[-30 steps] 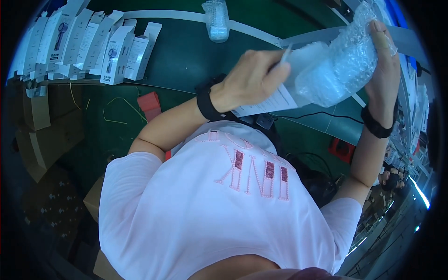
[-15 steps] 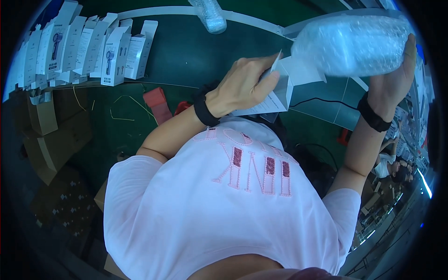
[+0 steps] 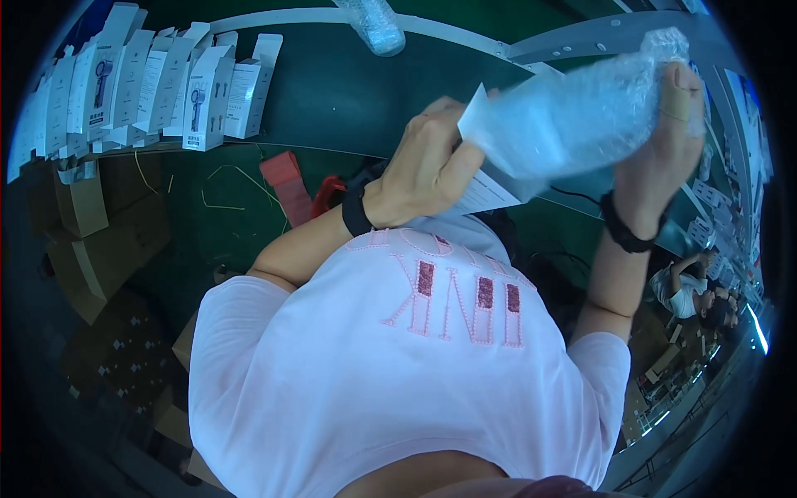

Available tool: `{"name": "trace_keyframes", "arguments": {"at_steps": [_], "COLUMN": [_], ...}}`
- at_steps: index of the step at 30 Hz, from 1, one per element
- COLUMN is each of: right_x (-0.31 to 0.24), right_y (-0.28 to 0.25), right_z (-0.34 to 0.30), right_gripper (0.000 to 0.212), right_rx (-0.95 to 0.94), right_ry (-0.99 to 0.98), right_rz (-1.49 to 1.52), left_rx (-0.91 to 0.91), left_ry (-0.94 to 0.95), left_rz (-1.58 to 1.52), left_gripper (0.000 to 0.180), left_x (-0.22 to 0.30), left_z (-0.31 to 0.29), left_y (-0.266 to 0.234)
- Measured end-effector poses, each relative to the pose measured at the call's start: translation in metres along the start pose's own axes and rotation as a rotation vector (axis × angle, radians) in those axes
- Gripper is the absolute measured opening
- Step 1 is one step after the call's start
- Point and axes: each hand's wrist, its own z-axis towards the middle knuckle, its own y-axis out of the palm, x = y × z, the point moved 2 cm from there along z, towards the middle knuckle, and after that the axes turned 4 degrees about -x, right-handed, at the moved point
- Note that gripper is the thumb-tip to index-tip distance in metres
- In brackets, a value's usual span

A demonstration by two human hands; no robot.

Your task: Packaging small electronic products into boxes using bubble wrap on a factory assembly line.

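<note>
My left hand (image 3: pixel 427 162) is closed round a white carton (image 3: pixel 486 192) with its end flaps standing up, held just in front of my shirt. A bubble-wrapped item (image 3: pixel 573 112) slants across to the carton's mouth, its near end between the flaps; how far inside it reaches I cannot tell. My right hand (image 3: pixel 664 137) grips the far end of this wrap, thumb on top and the other fingers mostly hidden behind. What the bubble wrap covers is blurred and cannot be made out.
Several white printed cartons (image 3: pixel 207 100) stand in a row on the green bench (image 3: pixel 332 91) at the left. Another bubble-wrapped item (image 3: pixel 378 29) lies at the bench's far rail. Brown cardboard boxes (image 3: pixel 116 249) are at the lower left. Another person (image 3: pixel 685 290) sits off to the right.
The bubble-wrapped item has come left and down with my right hand, from above the carton to its mouth. My left hand and the carton have hardly moved.
</note>
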Motion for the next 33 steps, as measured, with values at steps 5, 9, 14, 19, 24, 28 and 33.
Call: {"name": "trace_keyframes", "arguments": {"at_steps": [5, 9, 14, 19, 24, 28, 33], "right_x": [-0.009, -0.013, -0.001, -0.021, -0.022, -0.016, -0.015], "right_y": [-0.019, 0.005, 0.011, -0.029, 0.021, 0.018, -0.013], "right_z": [0.011, 0.008, 0.003, 0.038, 0.002, -0.018, 0.000], "right_gripper": [0.027, 0.027, 0.024, 0.027, 0.043, 0.045, 0.037], "right_rx": [-0.142, 0.010, -0.150, -0.154, -1.180, -1.115, -0.634], "right_ry": [0.062, -0.180, -0.054, 0.261, 0.081, -0.021, 0.100], "right_rz": [0.209, 0.085, 0.129, 0.215, 0.214, -0.102, 0.080], "left_rx": [-0.104, -0.068, -0.035, -0.067, -0.061, 0.029, 0.110], "left_ry": [-0.085, -0.019, -0.101, 0.090, 0.116, -0.083, -0.191], "left_rz": [-0.064, -0.083, -0.073, 0.236, 0.151, 0.019, -0.073], "left_gripper": [0.057, 0.057, 0.056, 0.056, 0.052, 0.047, 0.049], "left_x": [-0.005, -0.008, -0.023, -0.031, -0.022, -0.034, -0.038], "left_z": [0.008, 0.009, 0.009, 0.014, 0.027, 0.027, 0.018], "left_y": [0.003, 0.005, 0.000, 0.002, -0.019, -0.037, -0.019]}}
